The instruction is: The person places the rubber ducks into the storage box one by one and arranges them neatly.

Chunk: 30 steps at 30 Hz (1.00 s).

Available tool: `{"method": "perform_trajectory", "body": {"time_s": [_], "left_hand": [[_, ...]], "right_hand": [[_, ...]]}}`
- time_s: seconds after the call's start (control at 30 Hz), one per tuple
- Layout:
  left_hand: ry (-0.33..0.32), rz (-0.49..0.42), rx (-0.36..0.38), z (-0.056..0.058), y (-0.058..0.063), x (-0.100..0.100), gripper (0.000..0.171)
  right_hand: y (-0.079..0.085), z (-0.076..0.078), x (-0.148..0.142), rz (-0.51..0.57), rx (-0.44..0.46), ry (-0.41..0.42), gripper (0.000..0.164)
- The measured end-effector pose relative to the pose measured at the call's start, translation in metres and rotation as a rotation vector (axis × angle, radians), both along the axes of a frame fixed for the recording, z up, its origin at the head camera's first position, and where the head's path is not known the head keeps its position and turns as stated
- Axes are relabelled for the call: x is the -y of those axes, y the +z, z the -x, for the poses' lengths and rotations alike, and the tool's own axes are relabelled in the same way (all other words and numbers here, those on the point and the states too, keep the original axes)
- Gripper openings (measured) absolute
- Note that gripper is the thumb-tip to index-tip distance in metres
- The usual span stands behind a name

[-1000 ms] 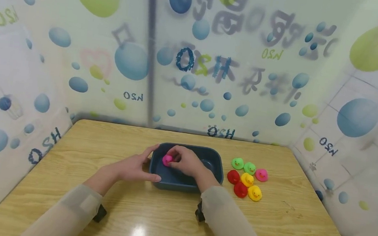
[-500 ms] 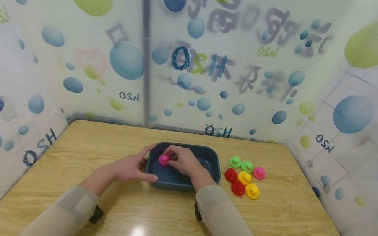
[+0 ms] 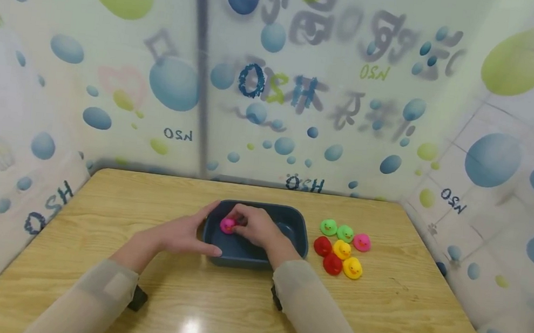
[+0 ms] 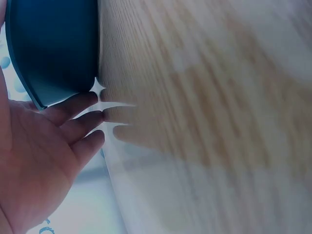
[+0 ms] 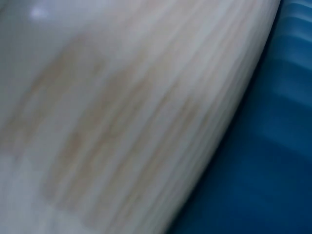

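A dark blue plastic tub (image 3: 253,263) stands on the wooden table. Inside it, toward the left end, my right hand (image 3: 258,227) pinches a pink rubber duck (image 3: 227,225) between thumb and fingers. My left hand (image 3: 182,235) spans the tub's left end, thumb at the near corner and forefinger at the far one. In the left wrist view, that hand's other fingers (image 4: 80,122) lie fairly straight by the tub wall (image 4: 53,48). The right wrist view takes in only the tub's side (image 5: 253,161) and the tabletop, with the right hand out of sight.
Right of the tub lie several more rubber ducks: two green (image 3: 329,227), two red (image 3: 332,264), two yellow (image 3: 352,268) and one pink (image 3: 362,242). Around the wooden table (image 3: 403,311) hang patterned curtains (image 3: 273,107) at the back and sides.
The whole head view has shifted slightly, so everything sits further left. My right hand keeps hold of the pink duck inside the tub, and the left hand stays at the tub's end.
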<state>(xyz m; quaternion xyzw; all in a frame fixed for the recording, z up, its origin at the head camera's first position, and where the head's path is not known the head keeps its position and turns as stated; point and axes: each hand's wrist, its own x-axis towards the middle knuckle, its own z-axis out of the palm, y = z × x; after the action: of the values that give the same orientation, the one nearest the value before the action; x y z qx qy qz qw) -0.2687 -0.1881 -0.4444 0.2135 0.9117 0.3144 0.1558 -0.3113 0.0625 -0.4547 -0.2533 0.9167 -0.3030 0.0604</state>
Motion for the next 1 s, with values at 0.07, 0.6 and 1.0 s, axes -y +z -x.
{"method": "perform_trajectory", "body": {"time_s": [0.07, 0.6, 1.0], "left_hand": [[0.003, -0.001, 0.002, 0.001, 0.000, 0.000, 0.129], [0.024, -0.019, 0.029, 0.000, -0.002, -0.001, 0.127], [0.043, 0.012, 0.027, 0.000, -0.005, -0.002, 0.129]], "right_hand": [[0.001, 0.001, 0.001, -0.003, -0.005, 0.003, 0.021], [0.005, 0.000, -0.008, 0.030, 0.014, 0.043, 0.035], [0.029, -0.022, -0.054, 0.114, 0.028, 0.033, 0.034]]}}
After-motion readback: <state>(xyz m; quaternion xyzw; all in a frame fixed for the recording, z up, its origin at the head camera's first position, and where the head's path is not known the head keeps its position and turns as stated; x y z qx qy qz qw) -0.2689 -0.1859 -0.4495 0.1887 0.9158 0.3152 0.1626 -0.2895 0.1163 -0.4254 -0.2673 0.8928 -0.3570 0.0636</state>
